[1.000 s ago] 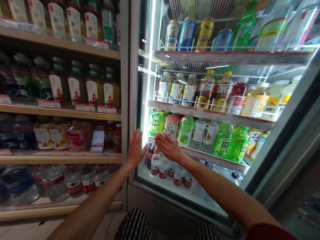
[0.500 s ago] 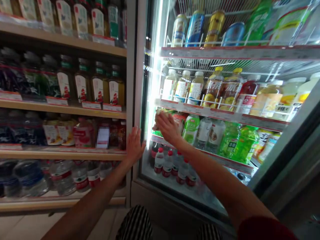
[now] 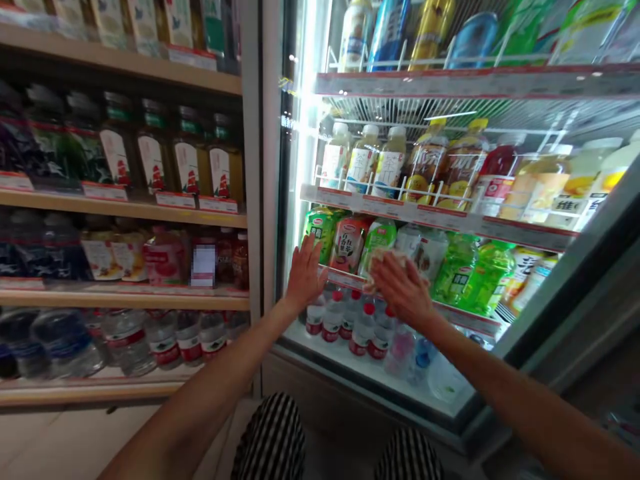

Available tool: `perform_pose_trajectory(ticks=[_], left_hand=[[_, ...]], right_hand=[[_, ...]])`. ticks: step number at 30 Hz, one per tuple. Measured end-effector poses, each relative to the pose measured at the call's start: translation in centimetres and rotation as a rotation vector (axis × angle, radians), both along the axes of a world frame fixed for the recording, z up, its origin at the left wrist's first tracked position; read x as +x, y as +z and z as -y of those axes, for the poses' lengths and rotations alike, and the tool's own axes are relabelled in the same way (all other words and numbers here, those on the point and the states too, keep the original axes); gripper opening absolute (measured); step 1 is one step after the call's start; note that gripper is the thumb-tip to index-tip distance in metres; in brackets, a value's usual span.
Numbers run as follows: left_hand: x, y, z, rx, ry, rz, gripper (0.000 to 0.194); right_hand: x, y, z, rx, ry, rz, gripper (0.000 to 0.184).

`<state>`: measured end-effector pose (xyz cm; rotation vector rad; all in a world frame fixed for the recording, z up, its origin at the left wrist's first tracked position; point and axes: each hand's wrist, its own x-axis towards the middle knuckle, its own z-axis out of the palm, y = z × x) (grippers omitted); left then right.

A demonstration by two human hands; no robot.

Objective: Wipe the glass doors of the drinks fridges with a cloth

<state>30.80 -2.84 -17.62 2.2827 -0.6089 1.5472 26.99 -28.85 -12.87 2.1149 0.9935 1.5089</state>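
Observation:
My right hand [image 3: 404, 288] presses a pale crumpled cloth [image 3: 386, 253] flat to the glass front of a lit drinks cooler [image 3: 280, 233]. Parts of the cloth stick out around the fingers, and the rest is hidden under the palm. To its left, my left hand [image 3: 306, 275] holds nothing, fingers stretched out and raised at the glass; whether it touches is hard to tell. Behind the hands stand a green bottle [image 3: 320, 230], a red-labelled bottle [image 3: 347, 243] and clear bottles [image 3: 423, 250].
Wooden shelves [image 3: 125, 207] with rows of bottles stand on the left, beside the cooler's grey frame [image 3: 254, 200]. Small red-capped bottles [image 3: 363, 330] fill the cooler's bottom. My knees in checked cloth [image 3: 273, 433] are close below it, above a tiled floor [image 3: 40, 437].
My right hand has moved the cloth right and down across the glass. My left hand has shifted right, from the cooler's frame to in front of the glass. The view has tilted slightly.

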Motion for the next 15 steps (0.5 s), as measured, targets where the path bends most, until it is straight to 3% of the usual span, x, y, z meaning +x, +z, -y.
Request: perform_pose_trajectory(ticks=[2,3,7,9,12,13,15], left_hand=[[-0.4,0.5,1.4,0.043,-0.023,0.011,0.062],[-0.6,0.7,2.1,0.062,-0.032,0.017,0.062],[-1.3,0.8,4.6,0.117,-0.064,0.049,0.06],[-1.6,0.7,5.8,0.138,-0.091,0.049,0.06],[-1.9,0.4,7.4,0.183,-0.141,0.054,0.06],[-2.0,0.3,7.9,0.196,-0.154,0.064,0.061],[-2.0,0.1,8.9,0.206,-0.168,0.089,0.063]], right_hand=[[-0.7,-0.7,1.7,-0.095,0.023,-0.038,0.047],[-0.9,-0.6,2.6,-0.052,0.018,-0.034,0.048],[-1.6,0.3,5.3,0.363,-0.025,0.133,0.056],[-2.1,-0.3,6.3,0.288,0.002,0.115,0.055],[-2.8,-1.8,7.7,-0.036,0.012,-0.007,0.049],[-2.9,-1.9,8.2,-0.051,-0.012,-0.002,0.047],[-3.1,-1.4,9.2,0.115,-0.087,0.1,0.045]])
